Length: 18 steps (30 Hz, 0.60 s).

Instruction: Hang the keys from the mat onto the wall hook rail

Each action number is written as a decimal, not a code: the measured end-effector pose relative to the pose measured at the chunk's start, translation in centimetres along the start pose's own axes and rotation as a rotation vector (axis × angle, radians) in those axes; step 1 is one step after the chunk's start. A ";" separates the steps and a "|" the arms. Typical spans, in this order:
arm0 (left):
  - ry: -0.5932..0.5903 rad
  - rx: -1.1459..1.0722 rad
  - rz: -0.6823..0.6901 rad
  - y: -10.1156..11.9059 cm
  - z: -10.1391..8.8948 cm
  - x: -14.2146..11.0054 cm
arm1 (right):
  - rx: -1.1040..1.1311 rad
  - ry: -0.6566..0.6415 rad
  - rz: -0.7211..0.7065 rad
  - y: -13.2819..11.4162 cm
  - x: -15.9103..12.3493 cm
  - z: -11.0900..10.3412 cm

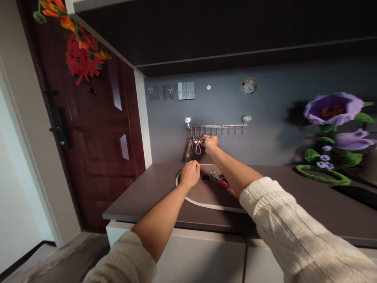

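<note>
Nearest me, cream sleeves at 5 and 7 o'clock. My left hand (190, 173) rests curled at the rim of the white-edged tray (206, 204) on the dark tabletop (141, 196); I cannot tell whether it holds anything. Loose keys (219, 179) lie in the tray just at its 3 o'clock. Farther, toward 12, my right hand (210, 142) pinches the hanging key bunch (196, 143) on the wall hook rail (217, 125). Purple flowers (334, 108) stand at 2 o'clock.

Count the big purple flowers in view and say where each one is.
2. One open purple flower sits high on the right against the wall; a second purple flower lies just below it, partly cut off. Others may be out of frame.
</note>
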State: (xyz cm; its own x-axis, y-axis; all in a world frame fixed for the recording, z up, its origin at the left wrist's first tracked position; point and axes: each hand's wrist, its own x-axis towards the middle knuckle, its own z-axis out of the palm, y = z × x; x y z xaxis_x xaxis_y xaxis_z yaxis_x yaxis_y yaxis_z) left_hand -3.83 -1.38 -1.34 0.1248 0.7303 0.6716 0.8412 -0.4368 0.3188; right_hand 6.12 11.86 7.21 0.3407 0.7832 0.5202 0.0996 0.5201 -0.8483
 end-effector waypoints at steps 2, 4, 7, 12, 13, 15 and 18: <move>0.002 -0.001 0.002 0.0 0.0 0.0 | 0.002 0.076 0.083 0.3 -0.1 -0.1; 0.002 -0.005 0.004 0.0 0.0 0.0 | -0.003 0.095 0.120 0.5 -0.2 -0.2; 0.001 -0.006 0.003 0.0 0.0 0.0 | -0.046 0.080 0.096 0.8 -0.3 -0.5; -0.003 -0.007 0.002 0.1 -0.1 0.0 | -0.101 0.062 0.065 1.1 -0.2 -0.9; -0.006 -0.006 0.000 0.1 -0.1 -0.1 | -0.102 0.053 0.066 1.2 -0.2 -0.9; -0.007 0.000 -0.004 0.1 -0.2 -0.1 | -0.105 0.037 0.071 1.1 -0.2 -0.9; -0.004 0.011 -0.008 0.0 -0.1 -0.1 | -0.106 0.022 0.091 1.0 -0.4 -1.1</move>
State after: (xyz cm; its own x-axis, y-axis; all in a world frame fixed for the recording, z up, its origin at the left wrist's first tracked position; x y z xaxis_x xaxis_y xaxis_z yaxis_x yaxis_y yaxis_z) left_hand -3.85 -1.50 -1.31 0.1201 0.7359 0.6664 0.8478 -0.4253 0.3169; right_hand 7.10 11.72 6.10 0.3732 0.8173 0.4391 0.1654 0.4070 -0.8983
